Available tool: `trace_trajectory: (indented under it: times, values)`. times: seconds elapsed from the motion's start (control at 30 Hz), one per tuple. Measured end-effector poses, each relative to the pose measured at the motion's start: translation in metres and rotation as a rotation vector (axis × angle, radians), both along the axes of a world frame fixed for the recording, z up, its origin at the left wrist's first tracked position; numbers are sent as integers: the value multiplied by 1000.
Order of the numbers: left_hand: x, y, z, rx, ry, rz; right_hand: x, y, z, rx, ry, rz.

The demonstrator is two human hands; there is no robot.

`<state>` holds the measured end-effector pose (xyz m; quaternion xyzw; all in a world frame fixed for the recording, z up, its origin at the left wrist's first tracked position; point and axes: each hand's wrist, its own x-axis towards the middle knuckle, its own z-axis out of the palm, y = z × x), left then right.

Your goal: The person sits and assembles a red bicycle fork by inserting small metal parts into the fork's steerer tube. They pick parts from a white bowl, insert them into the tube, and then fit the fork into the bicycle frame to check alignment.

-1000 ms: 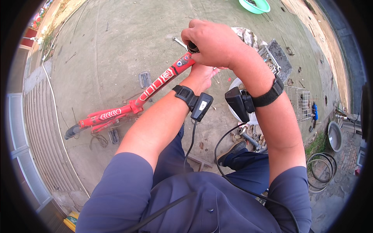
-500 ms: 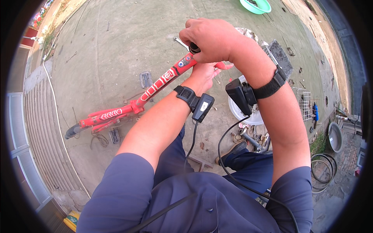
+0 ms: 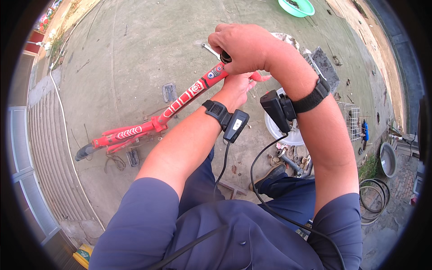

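A red bicycle frame (image 3: pixel 189 95) with white and black markings slants from the lower left up to my hands. My right hand (image 3: pixel 246 47) curls over its upper end, fingers closed around a dark round part (image 3: pixel 225 57) at the tube opening; the fingertips are partly hidden. Beneath it, my left hand (image 3: pixel 237 88) grips the same end of the frame from below, its fingers mostly hidden behind the tube and the right hand. A wrench (image 3: pixel 210 50) lies on the ground just beyond the right hand.
A white basin (image 3: pixel 294 138) stands right of my left hand, with metal parts (image 3: pixel 290 161) scattered near my shoe. Two pedals (image 3: pixel 169 92) lie by the frame. Farther right are a wire basket (image 3: pixel 349 118), a grey bowl (image 3: pixel 388 159) and tyres (image 3: pixel 374 200). A green basin (image 3: pixel 297 8) sits far off.
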<state>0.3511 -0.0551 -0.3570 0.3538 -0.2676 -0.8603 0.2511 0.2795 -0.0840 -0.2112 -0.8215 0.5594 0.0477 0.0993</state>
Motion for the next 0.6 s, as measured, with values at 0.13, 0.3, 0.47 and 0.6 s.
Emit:
trace_trajectory:
  times: [0.13,0.3,0.47,0.6]
  values:
    - [-1,-2,-6,-10,-34,5,1,-3,0,3,-30,-13]
    - [-1,-4,-16,0,-26,-17,3,-4,3,-11,-30,-13]
    - [-1,-3,-17,10,1,-3,4,-2,5,-21,-39,-8]
    - [0,-2,-11,8,-10,-4,5,-4,5,-8,-32,-26]
